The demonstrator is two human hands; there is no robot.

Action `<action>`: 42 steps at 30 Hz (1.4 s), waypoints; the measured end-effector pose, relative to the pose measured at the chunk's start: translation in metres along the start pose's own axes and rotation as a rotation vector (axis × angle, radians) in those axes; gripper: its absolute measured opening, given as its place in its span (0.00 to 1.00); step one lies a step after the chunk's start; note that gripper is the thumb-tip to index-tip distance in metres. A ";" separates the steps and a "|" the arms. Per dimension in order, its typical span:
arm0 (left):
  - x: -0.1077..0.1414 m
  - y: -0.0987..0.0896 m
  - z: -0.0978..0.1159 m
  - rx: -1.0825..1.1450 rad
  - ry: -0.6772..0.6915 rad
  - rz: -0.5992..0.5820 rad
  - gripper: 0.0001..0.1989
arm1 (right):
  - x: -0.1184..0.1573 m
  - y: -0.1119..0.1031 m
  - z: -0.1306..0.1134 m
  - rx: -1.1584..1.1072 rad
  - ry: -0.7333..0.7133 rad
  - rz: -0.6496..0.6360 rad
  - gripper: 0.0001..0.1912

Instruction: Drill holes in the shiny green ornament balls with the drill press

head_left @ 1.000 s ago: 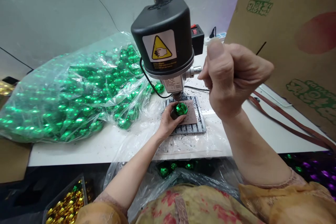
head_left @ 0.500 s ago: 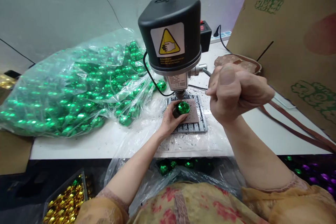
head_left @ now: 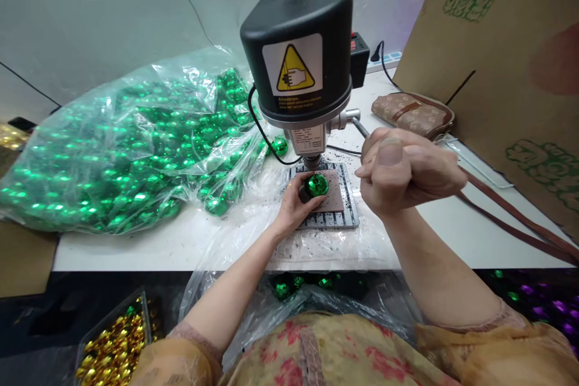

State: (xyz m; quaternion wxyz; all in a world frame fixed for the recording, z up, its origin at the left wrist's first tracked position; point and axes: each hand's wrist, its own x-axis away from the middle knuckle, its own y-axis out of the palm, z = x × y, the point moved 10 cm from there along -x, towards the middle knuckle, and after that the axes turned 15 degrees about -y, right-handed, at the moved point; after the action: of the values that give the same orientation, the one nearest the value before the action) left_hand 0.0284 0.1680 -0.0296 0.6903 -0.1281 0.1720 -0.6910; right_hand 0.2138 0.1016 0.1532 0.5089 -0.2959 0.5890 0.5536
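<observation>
A small black drill press [head_left: 296,48] with a yellow hand-warning sticker stands on the white table. Under its chuck [head_left: 311,161], a shiny green faceted ball [head_left: 317,184] sits over a pinkish pad [head_left: 333,193] on the slotted metal base [head_left: 351,211]. My left hand [head_left: 296,202] is closed around the ball's left side, thumb in front and fingers behind. To the right, my right hand [head_left: 407,172] is closed in a fist round the press's feed lever [head_left: 360,127]; the lever's end is hidden inside it. Dark shavings lie scattered around the base.
A clear plastic bag [head_left: 113,151] full of green balls lies on the left. A brown handbag [head_left: 409,113] and a large cardboard box [head_left: 506,72] stand at the right. Below the table edge are a bin of gold balls [head_left: 111,344] and purple balls [head_left: 549,301].
My right hand has come slightly down with the lever, uncovering more of the handbag. My left hand still holds the ball under the chuck. The view has shifted a little.
</observation>
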 end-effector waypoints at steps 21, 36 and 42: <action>0.174 0.001 0.026 -0.801 0.627 -0.354 0.24 | -0.046 0.027 0.036 -0.009 0.424 0.005 0.23; -0.072 -0.099 -0.026 -0.393 0.077 0.198 0.19 | -0.048 0.025 0.035 -0.080 0.332 0.070 0.20; -0.145 -0.075 -0.036 -0.301 0.079 0.109 0.21 | -0.048 0.027 0.036 -0.081 0.319 0.061 0.19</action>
State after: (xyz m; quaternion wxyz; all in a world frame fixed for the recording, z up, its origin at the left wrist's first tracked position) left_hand -0.0527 0.3142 -0.0225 0.6925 -0.1931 0.3073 -0.6234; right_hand 0.2141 0.1310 0.2116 0.3795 -0.3827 0.6481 0.5381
